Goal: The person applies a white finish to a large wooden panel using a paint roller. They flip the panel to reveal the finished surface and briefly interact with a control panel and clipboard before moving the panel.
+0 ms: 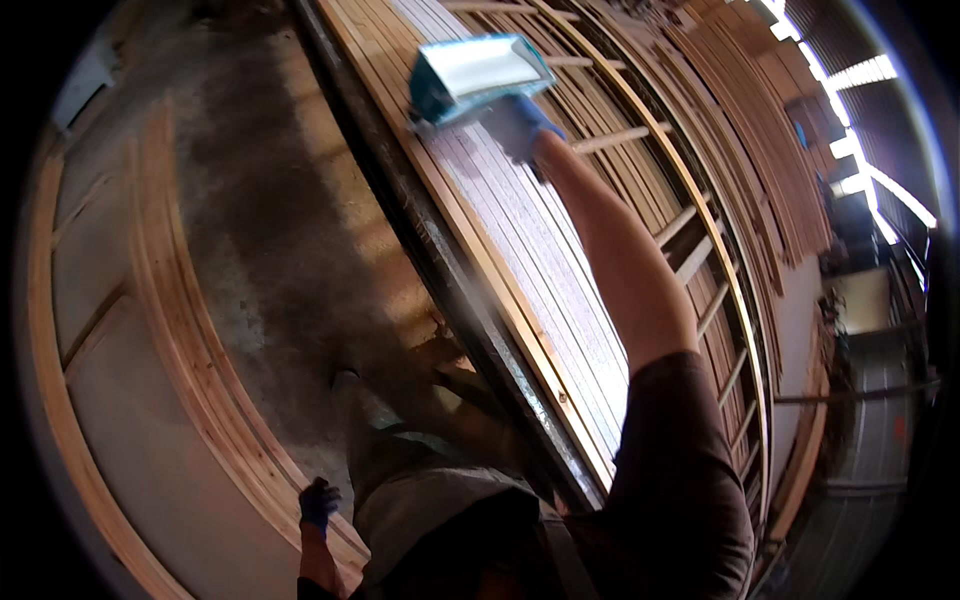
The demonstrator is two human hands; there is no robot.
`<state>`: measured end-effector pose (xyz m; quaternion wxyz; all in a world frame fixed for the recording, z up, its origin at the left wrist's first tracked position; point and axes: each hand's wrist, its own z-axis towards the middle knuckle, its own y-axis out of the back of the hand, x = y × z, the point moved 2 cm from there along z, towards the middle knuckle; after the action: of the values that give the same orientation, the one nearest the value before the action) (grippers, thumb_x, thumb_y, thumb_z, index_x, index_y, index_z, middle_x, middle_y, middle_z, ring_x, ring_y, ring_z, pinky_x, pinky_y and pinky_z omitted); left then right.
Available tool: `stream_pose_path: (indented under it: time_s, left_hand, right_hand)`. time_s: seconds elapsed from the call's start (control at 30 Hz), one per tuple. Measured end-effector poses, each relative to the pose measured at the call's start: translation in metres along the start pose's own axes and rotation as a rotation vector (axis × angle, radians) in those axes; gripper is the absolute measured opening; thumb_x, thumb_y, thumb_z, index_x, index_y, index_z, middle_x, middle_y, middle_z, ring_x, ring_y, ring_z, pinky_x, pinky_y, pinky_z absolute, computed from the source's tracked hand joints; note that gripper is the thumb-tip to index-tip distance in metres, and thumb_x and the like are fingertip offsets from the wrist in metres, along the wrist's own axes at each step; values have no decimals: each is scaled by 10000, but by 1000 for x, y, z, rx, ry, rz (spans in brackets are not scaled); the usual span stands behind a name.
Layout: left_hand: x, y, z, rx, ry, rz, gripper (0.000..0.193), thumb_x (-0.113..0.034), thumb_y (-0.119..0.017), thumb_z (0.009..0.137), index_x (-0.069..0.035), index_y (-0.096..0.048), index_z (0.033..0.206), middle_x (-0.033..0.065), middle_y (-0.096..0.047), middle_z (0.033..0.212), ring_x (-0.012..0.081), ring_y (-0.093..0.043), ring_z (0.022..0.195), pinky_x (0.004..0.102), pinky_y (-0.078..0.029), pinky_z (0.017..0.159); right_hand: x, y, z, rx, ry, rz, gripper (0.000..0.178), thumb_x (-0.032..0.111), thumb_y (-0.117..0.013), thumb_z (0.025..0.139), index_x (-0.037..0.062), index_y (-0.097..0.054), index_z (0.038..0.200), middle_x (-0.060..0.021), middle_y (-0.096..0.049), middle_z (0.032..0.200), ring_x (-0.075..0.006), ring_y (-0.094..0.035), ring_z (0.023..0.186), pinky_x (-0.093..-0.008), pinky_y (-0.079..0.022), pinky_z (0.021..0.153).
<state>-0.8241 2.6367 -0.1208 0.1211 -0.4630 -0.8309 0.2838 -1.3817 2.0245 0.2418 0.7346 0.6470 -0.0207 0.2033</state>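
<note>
My right arm reaches out to the far end of a row of narrow pale boards (560, 275). In its blue-gloved hand (522, 125), blurred by motion, is a teal box-shaped tool (480, 78) with a whitish face, held over the boards. Whether it touches them, I cannot tell. A plain yellowish wooden strip (500, 290) borders the boards on the left, beside a dark beam (425, 225). My left hand (319, 502), in a dark blue glove, hangs low at my side near some long planks (215, 390). Its fingers are loosely apart and hold nothing visible.
Right of the boards runs a ladder-like wooden frame (690, 190) with several crosspieces. Beyond it lie stacked brown planks (745, 130). On the left, a pale panel (150, 400) lies between long timbers. Stained concrete floor (250, 200) stretches between the left timbers and the dark beam.
</note>
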Motion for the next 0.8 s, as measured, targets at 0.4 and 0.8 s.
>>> stream_pose_path:
  time_s: [0.4, 0.8]
  left_hand:
    - [-237, -77, -31, -111, 147, 1063, 352, -430, -466, 958, -172, -576, 1172, 163, -571, 1206, 373, -549, 1067, 460, -468, 796]
    - [-302, -189, 52, 178, 56, 1379, 420, -264, -618, 872, -162, -581, 1278, 74, -635, 1232, 266, -614, 1070, 396, -503, 860]
  right_hand:
    - [77, -32, 126, 25, -294, 58, 283, 168, -616, 785, 91, -717, 1037, -209, -695, 1003, -361, -676, 941, -421, -535, 798]
    - [165, 112, -373, 13, -779, 268, 258, 293, -607, 854, 94, -678, 1003, -219, -687, 920, -403, -666, 881, -470, -532, 772]
